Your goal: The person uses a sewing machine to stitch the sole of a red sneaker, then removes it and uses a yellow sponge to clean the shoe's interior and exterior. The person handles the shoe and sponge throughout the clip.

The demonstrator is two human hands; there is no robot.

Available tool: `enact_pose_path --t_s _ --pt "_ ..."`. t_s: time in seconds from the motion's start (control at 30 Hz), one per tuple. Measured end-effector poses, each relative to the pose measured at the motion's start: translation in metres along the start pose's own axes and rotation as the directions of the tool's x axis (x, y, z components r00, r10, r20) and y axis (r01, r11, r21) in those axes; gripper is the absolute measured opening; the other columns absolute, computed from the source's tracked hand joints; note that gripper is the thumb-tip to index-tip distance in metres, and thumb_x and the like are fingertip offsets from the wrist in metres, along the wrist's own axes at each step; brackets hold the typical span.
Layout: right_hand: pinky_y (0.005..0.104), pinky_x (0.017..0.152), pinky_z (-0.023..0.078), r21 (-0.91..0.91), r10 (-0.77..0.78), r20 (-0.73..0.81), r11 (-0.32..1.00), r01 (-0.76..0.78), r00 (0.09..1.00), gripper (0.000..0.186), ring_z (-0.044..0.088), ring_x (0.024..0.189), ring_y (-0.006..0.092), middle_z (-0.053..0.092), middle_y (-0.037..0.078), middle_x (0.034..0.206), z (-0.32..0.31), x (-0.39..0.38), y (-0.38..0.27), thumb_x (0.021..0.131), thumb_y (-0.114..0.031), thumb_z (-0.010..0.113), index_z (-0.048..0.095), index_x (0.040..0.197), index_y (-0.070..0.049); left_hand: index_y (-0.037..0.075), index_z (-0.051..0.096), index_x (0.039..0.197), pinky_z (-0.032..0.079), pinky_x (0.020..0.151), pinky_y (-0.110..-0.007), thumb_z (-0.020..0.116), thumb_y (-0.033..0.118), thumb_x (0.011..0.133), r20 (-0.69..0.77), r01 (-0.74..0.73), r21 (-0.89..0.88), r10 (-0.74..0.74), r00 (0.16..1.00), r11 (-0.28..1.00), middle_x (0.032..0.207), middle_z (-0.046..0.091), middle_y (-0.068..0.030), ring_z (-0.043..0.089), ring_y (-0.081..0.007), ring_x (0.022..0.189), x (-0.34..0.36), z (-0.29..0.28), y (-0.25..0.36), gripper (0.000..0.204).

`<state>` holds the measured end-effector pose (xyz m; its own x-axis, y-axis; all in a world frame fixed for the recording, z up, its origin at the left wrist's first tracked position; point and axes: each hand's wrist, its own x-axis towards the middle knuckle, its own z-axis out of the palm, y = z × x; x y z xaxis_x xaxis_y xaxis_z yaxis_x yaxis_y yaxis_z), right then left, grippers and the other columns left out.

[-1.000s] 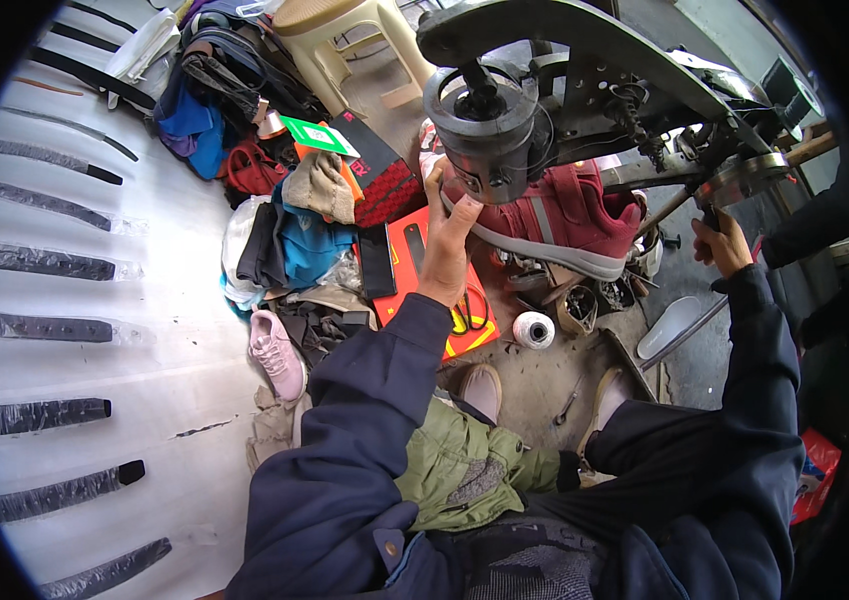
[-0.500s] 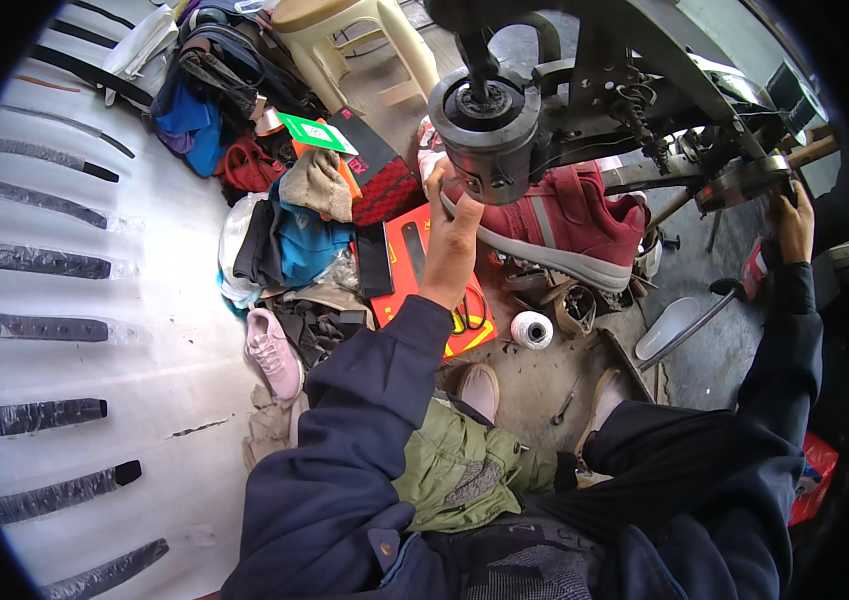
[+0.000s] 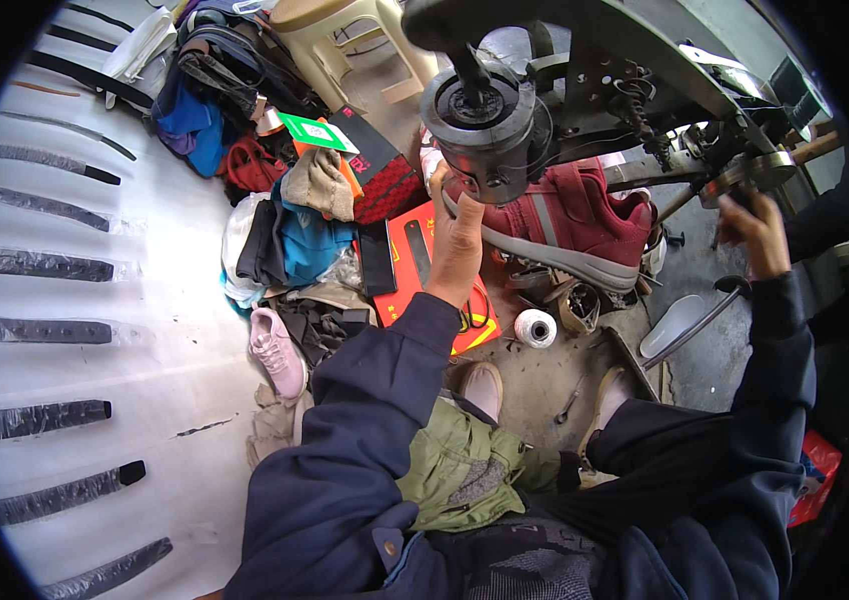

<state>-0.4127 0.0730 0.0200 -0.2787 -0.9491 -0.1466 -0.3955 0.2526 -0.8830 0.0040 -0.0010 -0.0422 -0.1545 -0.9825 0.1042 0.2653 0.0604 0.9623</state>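
Observation:
A dark red shoe (image 3: 585,210) with a grey sole sits under the black cylindrical head (image 3: 485,125) of a sewing machine, which covers part of its upper. My left hand (image 3: 457,245) grips the shoe's near left end, thumb up beside the head; the other fingers are mostly hidden. On the right, my right hand (image 3: 767,235) is at the lower edge of the machine's round hand wheel (image 3: 765,172). Motion smears its curled fingers, so their hold cannot be made out.
Below the shoe are a white thread spool (image 3: 536,328) and a red-orange box (image 3: 415,262). A pink shoe (image 3: 278,352) lies left, near bundled cloth (image 3: 305,245). A beige stool (image 3: 350,40) stands behind. Wrapped dark strips (image 3: 35,420) lie on a white sheet (image 3: 185,380). A pale insole (image 3: 673,325) lies right.
My right hand has moved left, from the wheel's right side to its lower edge. My left hand has kept its hold on the red shoe, which has shifted slightly right in view.

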Motion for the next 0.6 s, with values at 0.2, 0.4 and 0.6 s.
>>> enact_pose_path --t_s 0.2,0.4,0.6 --pt "0.0223 0.058 0.040 -0.013 -0.137 -0.374 0.990 0.143 0.917 0.021 0.052 0.065 0.0074 0.057 -0.001 0.079 -0.083 0.035 0.037 0.096 -0.018 0.056 0.062 0.112 -0.006 0.012 0.032 0.148 0.027 0.113 -0.034 0.058 0.055 0.098 0.050 -0.211 0.280 0.205 0.977 0.937 0.141 0.046 -0.0059 0.041 -0.0179 0.130 -0.004 0.000 -0.001 0.070" --pt "0.0288 0.046 0.043 -0.088 0.081 -0.343 0.989 -0.118 0.936 0.009 0.051 0.051 0.0127 0.049 0.002 0.066 -0.077 0.062 0.128 0.096 -0.009 0.054 0.056 0.105 -0.008 0.012 0.034 0.147 0.029 0.111 -0.033 0.056 0.053 0.100 -0.013 0.042 0.009 -0.042 0.999 0.999 0.139 0.048 -0.0062 0.043 -0.0176 0.127 0.001 0.002 0.002 0.066" --pt "0.0267 0.049 0.045 -0.053 0.213 0.131 0.977 -0.208 0.968 0.031 0.061 0.054 0.0133 0.059 0.004 0.070 0.015 0.017 0.063 0.095 -0.026 0.067 0.056 0.109 0.000 0.012 0.036 0.145 0.030 0.110 -0.032 0.056 0.054 0.100 -0.031 0.005 0.029 -0.005 1.000 1.000 0.138 0.048 -0.0054 0.043 -0.0169 0.125 0.000 0.003 0.004 0.065"
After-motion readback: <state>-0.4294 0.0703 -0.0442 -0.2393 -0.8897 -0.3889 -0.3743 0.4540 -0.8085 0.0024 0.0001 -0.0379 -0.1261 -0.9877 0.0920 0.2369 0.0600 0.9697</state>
